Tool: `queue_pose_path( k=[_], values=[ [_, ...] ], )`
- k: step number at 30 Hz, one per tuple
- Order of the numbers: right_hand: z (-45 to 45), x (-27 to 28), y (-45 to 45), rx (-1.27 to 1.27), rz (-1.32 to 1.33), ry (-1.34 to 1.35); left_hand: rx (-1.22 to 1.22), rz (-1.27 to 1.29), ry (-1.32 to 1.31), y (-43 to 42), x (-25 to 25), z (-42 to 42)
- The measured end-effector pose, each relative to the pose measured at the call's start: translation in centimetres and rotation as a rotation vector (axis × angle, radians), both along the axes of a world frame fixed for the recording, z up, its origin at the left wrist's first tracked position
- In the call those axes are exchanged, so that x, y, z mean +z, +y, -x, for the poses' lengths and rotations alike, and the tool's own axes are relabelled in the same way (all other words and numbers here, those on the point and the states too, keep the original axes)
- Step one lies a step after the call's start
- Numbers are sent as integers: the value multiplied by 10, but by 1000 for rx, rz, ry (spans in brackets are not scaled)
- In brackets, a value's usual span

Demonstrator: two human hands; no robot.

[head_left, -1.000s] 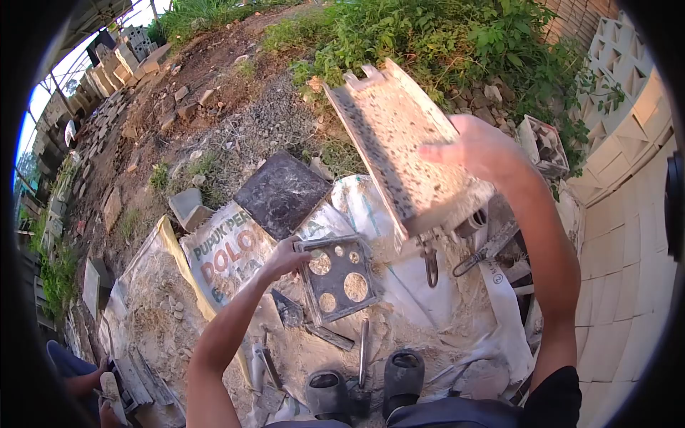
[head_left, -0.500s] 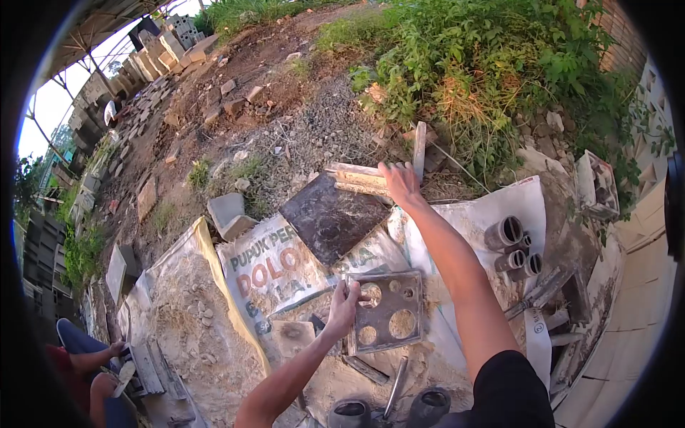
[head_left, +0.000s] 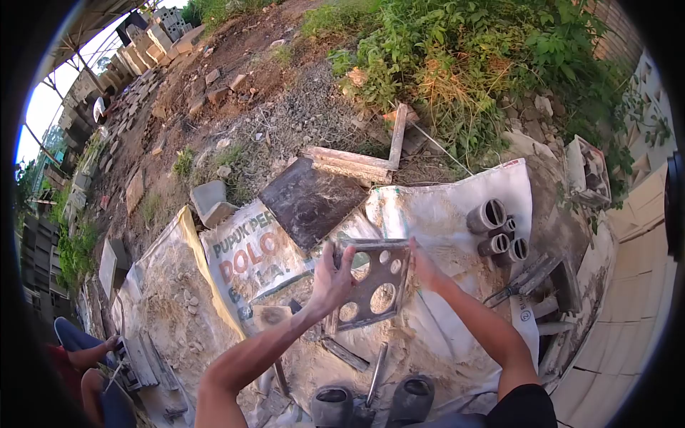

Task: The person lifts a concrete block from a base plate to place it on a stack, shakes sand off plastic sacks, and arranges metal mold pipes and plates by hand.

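A square mould plate with round holes point(head_left: 366, 288) is held up in front of me, tilted, over the sandy sacks. My left hand point(head_left: 332, 282) grips its left upper edge, thumb on the near side. My right hand point(head_left: 427, 267), slightly blurred, is closed at its upper right corner. Beyond the plate, a dark square board point(head_left: 312, 203) lies on the printed sack point(head_left: 250, 242). Wooden bars point(head_left: 349, 162) set in an L shape rest at the board's far edge.
Several short dark tubes point(head_left: 486, 215) stand on the white sack at right. A metal rod point(head_left: 378, 371) lies between my sandals point(head_left: 412, 401). Sandy material point(head_left: 175, 307) covers the left sack. Another person's hand point(head_left: 112, 344) shows at lower left.
My right hand has left the wooden bars and come back to the holed plate's right corner. The plate has been raised and tilted, with my left hand still on it.
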State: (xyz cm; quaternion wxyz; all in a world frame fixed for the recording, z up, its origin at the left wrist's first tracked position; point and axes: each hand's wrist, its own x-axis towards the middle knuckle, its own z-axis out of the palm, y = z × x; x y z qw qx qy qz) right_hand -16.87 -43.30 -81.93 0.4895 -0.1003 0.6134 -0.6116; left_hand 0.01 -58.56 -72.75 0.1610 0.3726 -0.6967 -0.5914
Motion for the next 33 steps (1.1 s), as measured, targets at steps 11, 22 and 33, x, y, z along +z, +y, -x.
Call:
queue_pose_path(
  k=[11, 22, 33],
  values=[
    [10, 9, -160, 261, -83, 366, 649, -364, 469, -176, -45, -17],
    [-7, -36, -267, -178, 121, 1003, 456, -216, 63, -264, -155, -58],
    [92, 94, 18, -261, -204, 1266, -24, 888, 51, -125, -88, 51]
  ],
)
